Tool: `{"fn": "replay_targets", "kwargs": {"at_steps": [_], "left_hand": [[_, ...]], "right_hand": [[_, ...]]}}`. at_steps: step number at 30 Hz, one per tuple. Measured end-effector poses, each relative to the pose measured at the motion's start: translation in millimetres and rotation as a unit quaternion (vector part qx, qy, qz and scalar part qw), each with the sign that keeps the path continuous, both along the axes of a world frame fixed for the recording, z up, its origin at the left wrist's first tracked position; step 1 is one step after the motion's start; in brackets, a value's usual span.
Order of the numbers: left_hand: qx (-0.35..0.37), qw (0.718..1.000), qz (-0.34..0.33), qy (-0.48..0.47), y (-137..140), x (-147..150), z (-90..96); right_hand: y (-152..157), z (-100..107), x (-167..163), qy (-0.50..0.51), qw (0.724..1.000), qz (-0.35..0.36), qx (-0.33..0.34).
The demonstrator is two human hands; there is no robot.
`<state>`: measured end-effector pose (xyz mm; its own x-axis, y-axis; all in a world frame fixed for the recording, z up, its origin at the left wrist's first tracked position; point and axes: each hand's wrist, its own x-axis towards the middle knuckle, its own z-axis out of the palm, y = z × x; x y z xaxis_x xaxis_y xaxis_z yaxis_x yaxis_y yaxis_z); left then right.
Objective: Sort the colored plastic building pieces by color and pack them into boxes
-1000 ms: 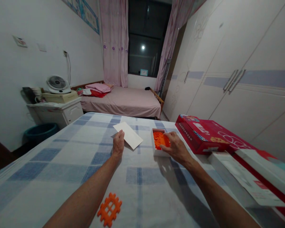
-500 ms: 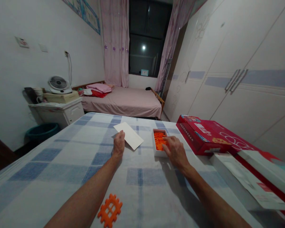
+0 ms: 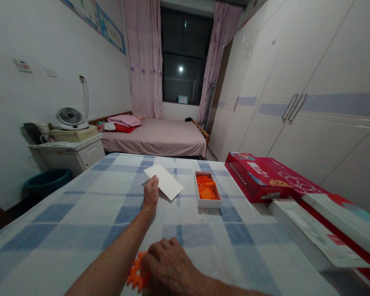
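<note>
My left hand pinches the left edge of a plain white card, which lies nearly flat over the cloth. Close to me, my right hand reaches across with its fingers curled over an orange notched puzzle piece; its fingertips and the piece's right side are hidden. A small white box, filled with orange pieces, stands to the right of the card, apart from both hands.
A blue-and-white checked cloth covers the table. Along its right side lie a red box and an opened white carton. Beyond the table is a bed; a fan sits on the cabinet at left.
My right hand has left the white box and come down toward me, onto the orange puzzle piece. The left hand keeps its hold on the card. The whole view has tilted slightly.
</note>
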<state>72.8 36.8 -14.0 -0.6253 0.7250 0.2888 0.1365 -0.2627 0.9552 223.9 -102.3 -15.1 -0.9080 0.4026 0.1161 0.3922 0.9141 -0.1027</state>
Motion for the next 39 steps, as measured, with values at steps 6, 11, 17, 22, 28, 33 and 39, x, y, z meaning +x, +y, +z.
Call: {"fn": "replay_targets", "kwargs": {"at_steps": [6, 11, 17, 22, 28, 33, 39], "left_hand": [[-0.001, 1.000, 0.003, -0.006, 0, 1, 1.2], [-0.001, 1.000, 0.001, -0.011, -1, 2, -0.1], [0.003, 1.000, 0.001, -0.011, -1, 1, -0.5], [0.000, 1.000, 0.003, -0.015, 3, -3, -4.6], [-0.001, 0.999, 0.005, -0.042, 5, -2, -5.5], [0.010, 0.996, 0.012, -0.089, -1, 1, 3.4], [0.028, 0.984, -0.011, -0.175, -12, 16, 31.8]], "right_hand": [[5, 44, 38, 0.091, 0.987, -0.060, -0.116], [63, 90, 89, 0.179, 0.952, -0.247, -0.041], [145, 99, 108, 0.113, 0.905, -0.409, 0.022], [156, 82, 113, 0.063, 0.904, -0.421, 0.036], [150, 67, 122, 0.090, 0.903, -0.419, -0.015], [141, 59, 140, 0.227, 0.899, -0.374, 0.016], [117, 57, 156, 0.347, 0.873, -0.341, -0.014]]}}
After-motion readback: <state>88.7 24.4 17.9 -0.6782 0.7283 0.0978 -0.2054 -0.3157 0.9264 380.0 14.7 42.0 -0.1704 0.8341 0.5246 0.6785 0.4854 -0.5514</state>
